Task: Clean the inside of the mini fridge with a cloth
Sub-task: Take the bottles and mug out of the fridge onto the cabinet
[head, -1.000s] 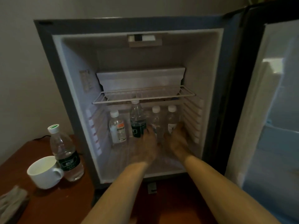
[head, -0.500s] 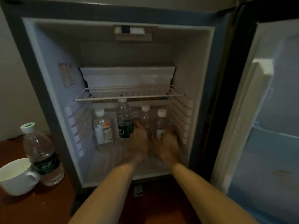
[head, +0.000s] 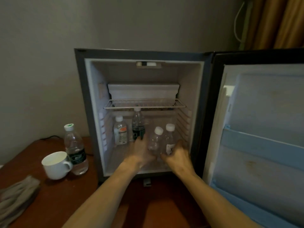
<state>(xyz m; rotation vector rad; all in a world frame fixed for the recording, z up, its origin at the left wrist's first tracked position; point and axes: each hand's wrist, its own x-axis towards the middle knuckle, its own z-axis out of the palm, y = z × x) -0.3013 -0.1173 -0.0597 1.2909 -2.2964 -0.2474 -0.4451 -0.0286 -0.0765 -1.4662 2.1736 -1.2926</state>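
Hands on two bottles inside the open mini fridge

Cloth (head: 15,196) lies crumpled at the far left of the counter (head: 54,203), beside a white mug (head: 56,165) and a water bottle (head: 75,150). Next comes the mini fridge (head: 141,112), its door (head: 263,137) swung open to the right. Inside, under the wire shelf (head: 144,104), two bottles stand at the back. In front of them, the left hand (head: 139,150) curls around a tilted clear bottle (head: 155,142), and the right hand (head: 177,153) grips the white-capped bottle (head: 169,140) just beside it.
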